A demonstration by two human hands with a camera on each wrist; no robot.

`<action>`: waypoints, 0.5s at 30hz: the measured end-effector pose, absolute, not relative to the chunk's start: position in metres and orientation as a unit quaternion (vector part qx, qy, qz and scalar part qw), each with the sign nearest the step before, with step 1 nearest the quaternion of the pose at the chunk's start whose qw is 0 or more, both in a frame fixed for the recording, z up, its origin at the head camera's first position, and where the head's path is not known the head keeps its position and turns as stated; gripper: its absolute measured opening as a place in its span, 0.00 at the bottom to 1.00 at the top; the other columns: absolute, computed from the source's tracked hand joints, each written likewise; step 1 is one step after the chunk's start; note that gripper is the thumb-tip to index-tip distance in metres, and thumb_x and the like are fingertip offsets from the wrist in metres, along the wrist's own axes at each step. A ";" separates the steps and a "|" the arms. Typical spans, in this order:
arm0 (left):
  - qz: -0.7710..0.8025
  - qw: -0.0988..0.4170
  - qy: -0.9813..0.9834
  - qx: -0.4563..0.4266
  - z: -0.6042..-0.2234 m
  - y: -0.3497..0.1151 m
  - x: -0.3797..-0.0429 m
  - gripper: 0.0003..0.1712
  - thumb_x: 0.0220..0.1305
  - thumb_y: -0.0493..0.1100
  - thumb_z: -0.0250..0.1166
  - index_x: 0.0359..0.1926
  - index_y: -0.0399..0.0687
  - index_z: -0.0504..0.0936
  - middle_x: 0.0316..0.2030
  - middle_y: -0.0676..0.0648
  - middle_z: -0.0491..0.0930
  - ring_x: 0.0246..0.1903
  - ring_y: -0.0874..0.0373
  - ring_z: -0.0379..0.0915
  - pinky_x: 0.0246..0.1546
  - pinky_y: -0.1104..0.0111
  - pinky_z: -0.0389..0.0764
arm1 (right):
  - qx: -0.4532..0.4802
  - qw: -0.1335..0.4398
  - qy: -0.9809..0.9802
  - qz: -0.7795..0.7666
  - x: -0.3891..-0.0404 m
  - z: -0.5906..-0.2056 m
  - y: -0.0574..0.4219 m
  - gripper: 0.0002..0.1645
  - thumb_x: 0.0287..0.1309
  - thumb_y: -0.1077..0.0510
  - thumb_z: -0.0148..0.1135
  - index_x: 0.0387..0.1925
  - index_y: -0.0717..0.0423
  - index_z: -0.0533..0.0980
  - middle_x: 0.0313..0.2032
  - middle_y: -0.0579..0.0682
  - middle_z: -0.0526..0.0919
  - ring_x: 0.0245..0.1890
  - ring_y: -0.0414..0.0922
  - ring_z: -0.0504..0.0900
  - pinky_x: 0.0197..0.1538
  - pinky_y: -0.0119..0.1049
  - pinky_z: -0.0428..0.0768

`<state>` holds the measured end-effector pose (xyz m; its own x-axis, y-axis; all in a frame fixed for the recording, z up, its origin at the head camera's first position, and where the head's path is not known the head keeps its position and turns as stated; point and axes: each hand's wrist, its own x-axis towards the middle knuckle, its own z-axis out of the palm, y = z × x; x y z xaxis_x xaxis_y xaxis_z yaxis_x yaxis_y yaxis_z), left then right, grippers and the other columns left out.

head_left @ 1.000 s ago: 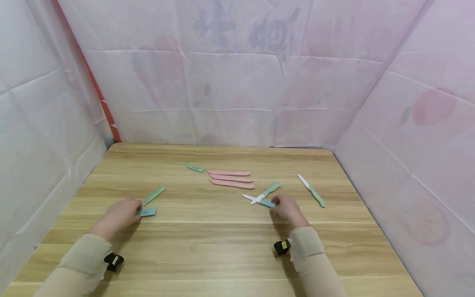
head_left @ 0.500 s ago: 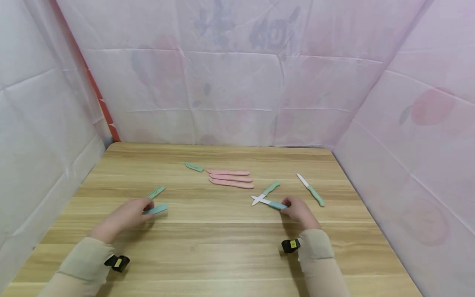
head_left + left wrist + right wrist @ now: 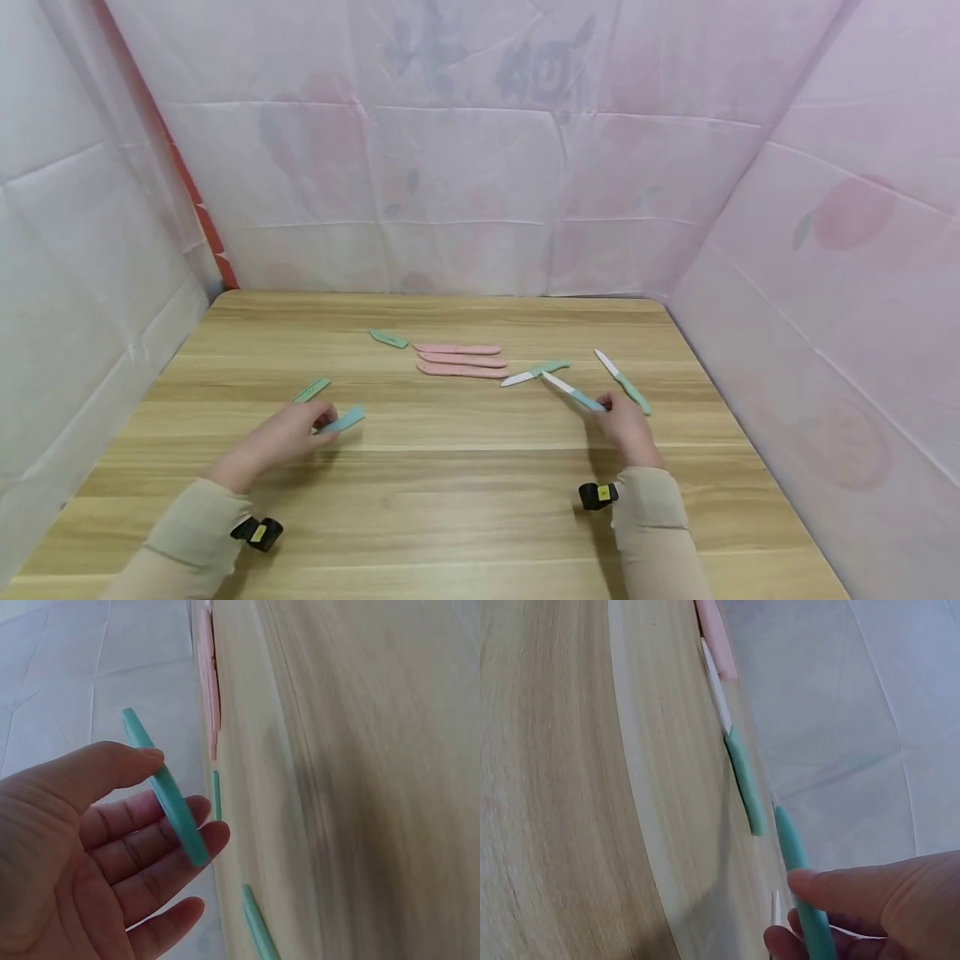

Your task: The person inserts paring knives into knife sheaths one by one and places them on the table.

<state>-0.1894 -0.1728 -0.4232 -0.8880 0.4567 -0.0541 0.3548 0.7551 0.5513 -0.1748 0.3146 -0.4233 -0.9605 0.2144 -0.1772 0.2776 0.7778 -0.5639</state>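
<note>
My left hand point(image 3: 288, 435) pinches a blue knife sheath point(image 3: 347, 419) between thumb and fingers, raised over the left half of the table. In the left wrist view the sheath point(image 3: 177, 806) slants across the fingers. At the right, my right hand point(image 3: 628, 429) grips a blue-handled paring knife point(image 3: 583, 399) by its handle end, the white blade pointing up and left. Its blade tip overlaps a green-handled knife point(image 3: 551, 367) in the head view. That green-handled knife point(image 3: 742, 780) lies bare-bladed on the wood in the right wrist view. A green sheath point(image 3: 311, 389) lies just beyond my left hand.
Three pink sheathed knives point(image 3: 462, 372) lie side by side near the table's middle. Left of them is another green sheath point(image 3: 388, 339). A second bare green-handled knife point(image 3: 634, 393) lies beyond my right hand. Fabric walls point(image 3: 465, 192) enclose the table point(image 3: 420, 500) at back and sides.
My left hand has lifted the blue sheath and brought it right. My right hand has drawn the blue-handled knife right and off the green-handled one, which has turned on the table.
</note>
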 end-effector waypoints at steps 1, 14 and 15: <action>0.284 0.095 0.929 0.217 -0.424 -0.171 -0.189 0.06 0.60 0.40 0.64 0.37 0.44 0.77 0.31 0.52 0.78 0.33 0.60 0.73 0.34 0.63 0.76 | 0.134 0.050 0.939 -0.312 -0.175 -0.423 0.314 0.16 0.62 0.62 0.53 0.47 0.70 0.71 0.41 0.63 0.76 0.39 0.54 0.73 0.40 0.46 0.74; 0.535 0.077 0.829 0.141 -0.430 -0.123 -0.194 0.17 0.64 0.43 0.61 0.48 0.35 0.78 0.35 0.40 0.82 0.36 0.55 0.77 0.39 0.64 0.78 | 0.128 -0.051 0.853 -0.503 -0.184 -0.427 0.289 0.19 0.64 0.56 0.55 0.47 0.70 0.73 0.40 0.61 0.78 0.33 0.42 0.80 0.41 0.32 0.80; 0.548 0.080 0.823 0.129 -0.429 -0.119 -0.194 0.18 0.63 0.43 0.62 0.49 0.35 0.78 0.36 0.40 0.82 0.37 0.55 0.78 0.41 0.64 0.78 | 0.134 -0.058 0.840 -0.523 -0.185 -0.427 0.286 0.20 0.64 0.56 0.56 0.47 0.70 0.73 0.40 0.61 0.78 0.32 0.40 0.80 0.40 0.29 0.80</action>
<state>-0.1943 -0.1190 -0.4295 -0.9539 0.2998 0.0099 0.1247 0.3664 0.9221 -0.1845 0.2865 -0.4274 -0.9576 0.2849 -0.0427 0.1638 0.4166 -0.8942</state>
